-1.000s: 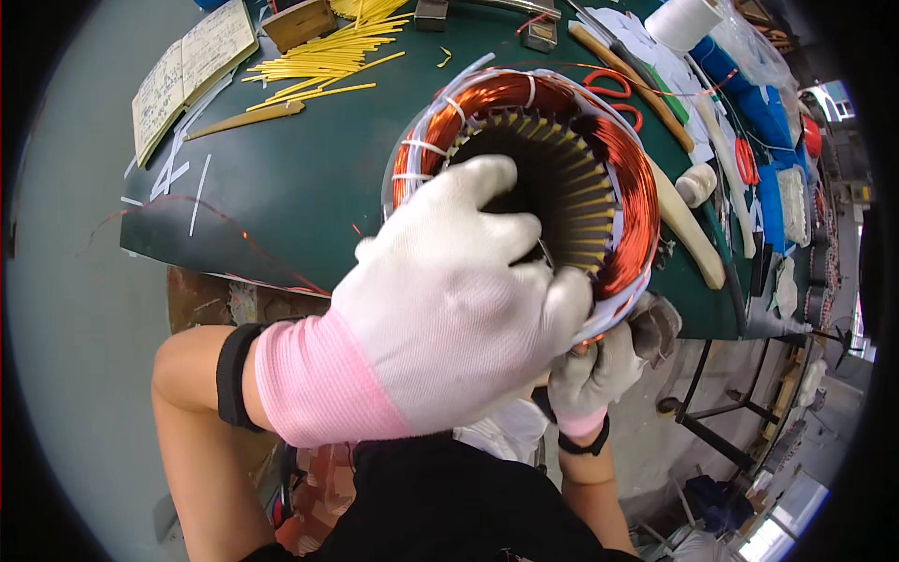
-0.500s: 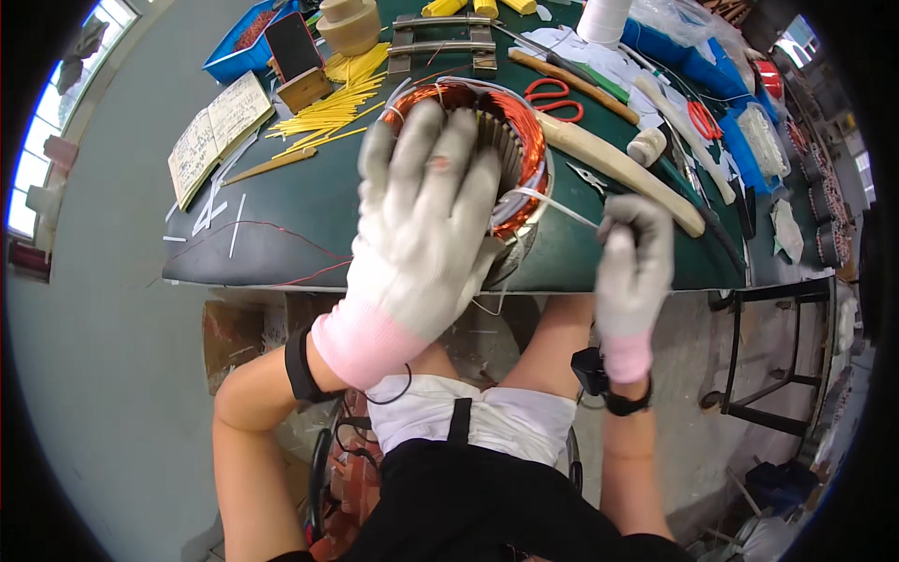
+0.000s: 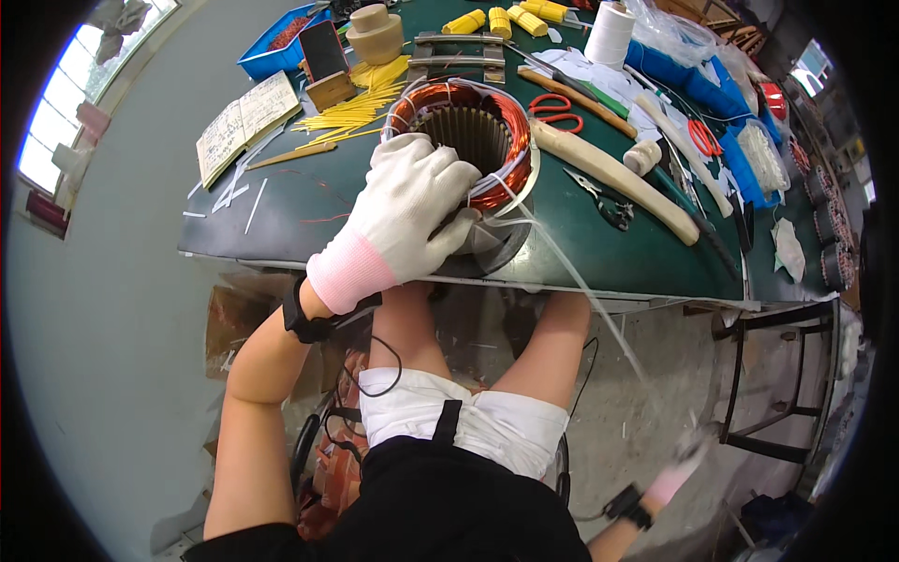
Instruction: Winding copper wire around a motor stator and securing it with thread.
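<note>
A round motor stator (image 3: 468, 140) with copper windings and a slotted core stands at the table's near edge. My gloved left hand (image 3: 412, 192) is closed over its near left rim. From the winding's right side a white lacing cord (image 3: 576, 272) runs, stretched straight, down past the table edge toward the lower right. At that end is my gloved right hand (image 3: 688, 457), low beside the chair and smeared by motion; its fingers look closed on the cord, though the cord's last stretch is blurred.
Right of the stator lie cutters (image 3: 604, 199), a wooden mallet handle (image 3: 618, 173), red-handled scissors (image 3: 554, 110) and a cord spool (image 3: 610, 36). Yellow strips (image 3: 361, 108) and an open notebook (image 3: 245, 122) lie left. A black metal frame (image 3: 773, 375) stands on the right.
My right hand has swept from beside the stator down to the far lower right, drawing the cord out long. My left hand has slid back from over the stator's opening to its near left rim.
</note>
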`<action>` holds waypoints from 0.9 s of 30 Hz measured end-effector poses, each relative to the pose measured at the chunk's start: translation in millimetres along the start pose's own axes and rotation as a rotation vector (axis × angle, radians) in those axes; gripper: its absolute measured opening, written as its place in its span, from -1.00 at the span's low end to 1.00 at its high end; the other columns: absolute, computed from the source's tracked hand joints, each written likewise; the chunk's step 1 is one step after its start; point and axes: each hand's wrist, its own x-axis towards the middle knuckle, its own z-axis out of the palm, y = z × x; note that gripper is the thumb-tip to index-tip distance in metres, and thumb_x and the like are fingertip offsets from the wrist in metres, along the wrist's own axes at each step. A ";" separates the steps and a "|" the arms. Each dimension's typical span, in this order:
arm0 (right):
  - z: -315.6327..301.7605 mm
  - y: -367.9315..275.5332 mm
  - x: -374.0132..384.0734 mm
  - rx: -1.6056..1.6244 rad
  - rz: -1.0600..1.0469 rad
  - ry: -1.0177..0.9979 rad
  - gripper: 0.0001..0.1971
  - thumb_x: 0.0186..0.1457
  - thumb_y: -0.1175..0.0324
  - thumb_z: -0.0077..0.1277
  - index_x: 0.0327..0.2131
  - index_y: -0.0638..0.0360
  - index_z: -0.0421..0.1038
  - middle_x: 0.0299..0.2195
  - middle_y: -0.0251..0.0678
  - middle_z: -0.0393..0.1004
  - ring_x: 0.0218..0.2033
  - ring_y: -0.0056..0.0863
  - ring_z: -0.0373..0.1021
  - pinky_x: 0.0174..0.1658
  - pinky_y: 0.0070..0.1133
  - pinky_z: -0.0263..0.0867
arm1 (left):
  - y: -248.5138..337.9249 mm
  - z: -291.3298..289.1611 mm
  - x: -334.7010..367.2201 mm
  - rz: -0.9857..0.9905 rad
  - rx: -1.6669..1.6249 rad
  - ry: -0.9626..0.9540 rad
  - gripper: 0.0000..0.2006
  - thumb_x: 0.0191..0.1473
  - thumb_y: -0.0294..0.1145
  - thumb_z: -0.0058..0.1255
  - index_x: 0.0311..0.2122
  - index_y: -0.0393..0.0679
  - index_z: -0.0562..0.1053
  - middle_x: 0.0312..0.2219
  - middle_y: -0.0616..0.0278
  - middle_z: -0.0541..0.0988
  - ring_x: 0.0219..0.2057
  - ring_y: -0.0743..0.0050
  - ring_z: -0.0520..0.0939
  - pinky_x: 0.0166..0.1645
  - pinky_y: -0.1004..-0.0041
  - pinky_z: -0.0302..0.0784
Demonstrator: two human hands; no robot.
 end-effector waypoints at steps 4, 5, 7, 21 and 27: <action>-166.1 126.4 -48.9 -0.422 0.260 0.382 -0.48 0.13 0.32 -0.19 0.14 0.38 0.12 0.20 -0.11 0.14 0.15 -0.24 0.16 0.19 -0.36 0.09 | -3.2 1.6 6.2 0.023 -0.029 0.008 -0.71 -0.25 -0.44 0.08 -0.30 -0.18 0.42 -0.48 0.14 0.37 -0.30 0.10 0.40 -0.07 0.22 0.24; -118.2 117.7 -50.8 0.146 0.369 0.533 -0.45 0.17 0.20 -0.22 0.16 0.35 0.10 0.21 -0.11 0.10 0.17 -0.24 0.14 0.19 -0.35 0.09 | -3.2 2.2 6.0 0.030 -0.032 0.011 -0.71 -0.25 -0.44 0.08 -0.30 -0.18 0.42 -0.48 0.15 0.37 -0.31 0.12 0.40 -0.08 0.24 0.24; 65.7 28.0 -51.8 -0.052 0.206 0.086 -0.44 0.22 0.13 -0.30 0.21 0.22 0.04 0.18 -0.17 0.15 0.14 -0.28 0.15 0.14 -0.42 0.14 | -3.9 -0.6 0.6 0.035 -0.030 0.006 -0.72 -0.25 -0.44 0.08 -0.30 -0.17 0.42 -0.49 0.18 0.37 -0.33 0.17 0.41 -0.09 0.26 0.25; 385.1 -205.6 -152.9 0.187 0.765 -1.760 -0.71 0.20 0.26 -0.11 -0.06 0.18 0.32 -0.68 -0.60 0.05 -0.79 -0.86 -0.07 -0.80 -0.83 -0.19 | 1.7 7.8 -5.4 0.016 -0.022 0.035 -0.71 -0.22 -0.35 0.11 -0.31 -0.17 0.40 -0.44 0.17 0.38 -0.34 0.15 0.40 -0.15 0.22 0.27; 445.3 -264.4 -183.1 -0.306 -0.236 -1.656 -0.71 0.19 0.21 -0.16 -0.15 0.18 0.39 -0.68 -0.69 0.08 -0.75 -0.89 -0.07 -0.71 -0.79 -0.19 | 3.5 14.0 4.9 -0.011 0.020 0.102 -0.71 -0.21 -0.30 0.11 -0.36 -0.21 0.39 -0.40 0.09 0.37 -0.30 0.06 0.38 -0.13 0.17 0.26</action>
